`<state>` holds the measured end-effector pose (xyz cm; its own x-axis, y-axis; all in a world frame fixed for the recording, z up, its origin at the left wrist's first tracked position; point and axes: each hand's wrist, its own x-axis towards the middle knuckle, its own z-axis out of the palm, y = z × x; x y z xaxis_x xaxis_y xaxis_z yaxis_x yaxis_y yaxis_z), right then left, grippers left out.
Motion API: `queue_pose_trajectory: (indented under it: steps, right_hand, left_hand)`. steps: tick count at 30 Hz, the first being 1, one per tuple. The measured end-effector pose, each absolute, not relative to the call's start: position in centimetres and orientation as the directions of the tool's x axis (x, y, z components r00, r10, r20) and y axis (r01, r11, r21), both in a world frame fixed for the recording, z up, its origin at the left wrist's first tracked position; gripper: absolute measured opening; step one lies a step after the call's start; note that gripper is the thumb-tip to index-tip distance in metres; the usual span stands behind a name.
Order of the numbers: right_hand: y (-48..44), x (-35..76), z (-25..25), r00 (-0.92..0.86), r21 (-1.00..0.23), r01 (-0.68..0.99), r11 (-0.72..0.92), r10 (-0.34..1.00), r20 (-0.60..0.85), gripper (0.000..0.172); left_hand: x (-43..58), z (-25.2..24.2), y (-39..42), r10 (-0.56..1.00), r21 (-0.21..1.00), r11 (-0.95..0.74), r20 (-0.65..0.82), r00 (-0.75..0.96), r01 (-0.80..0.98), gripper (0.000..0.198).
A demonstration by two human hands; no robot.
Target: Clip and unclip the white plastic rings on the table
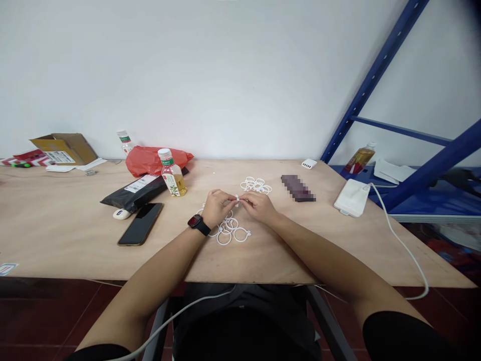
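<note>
My left hand (pixel 217 206) and my right hand (pixel 260 206) meet over the wooden table, fingertips pinched on a small white plastic ring (pixel 237 199). Most of that ring is hidden by my fingers. Under and in front of my left hand lies a loose group of white rings (pixel 224 236), each with a small nub on its rim. Beyond my right hand is a second cluster of white rings (pixel 256 185), overlapping each other. A black watch (pixel 199 223) is on my left wrist.
To the left lie a phone (pixel 140 224), a white earbud-like case (pixel 121 214), a black parcel (pixel 137 192), a red bag (pixel 146 159) and a drink bottle (pixel 173 175). A white power bank (pixel 351 197) with a cable is at the right, near a blue rack (pixel 372 70). A blurred dark object (pixel 298 188) lies between.
</note>
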<state>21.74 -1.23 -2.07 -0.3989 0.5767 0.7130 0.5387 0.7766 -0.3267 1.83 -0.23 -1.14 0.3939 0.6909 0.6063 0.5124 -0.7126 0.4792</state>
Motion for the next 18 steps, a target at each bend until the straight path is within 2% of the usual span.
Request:
queue_pose_trajectory:
  steps: [5,10,18]
  right_hand:
    - [-1.43,21.46,-2.23,-0.378,-0.333,0.551,0.765,0.585,0.718,0.017]
    - [-1.32,21.14,-2.20,-0.321,-0.339,0.565,0.752,0.579,0.750,0.017]
    - [-0.83,21.83,-2.14,-0.318,-0.319,0.638,0.701,0.617,0.720,0.019]
  left_hand:
    - [1.83,-1.00,-0.38,0.662,0.441,-0.736,0.624,0.414,0.514,0.016]
    - [1.92,-1.14,-0.21,0.672,0.456,-0.721,0.644,0.365,0.522,0.017]
    - [1.25,-1.03,0.49,0.703,0.456,-0.703,0.563,0.435,0.546,0.019]
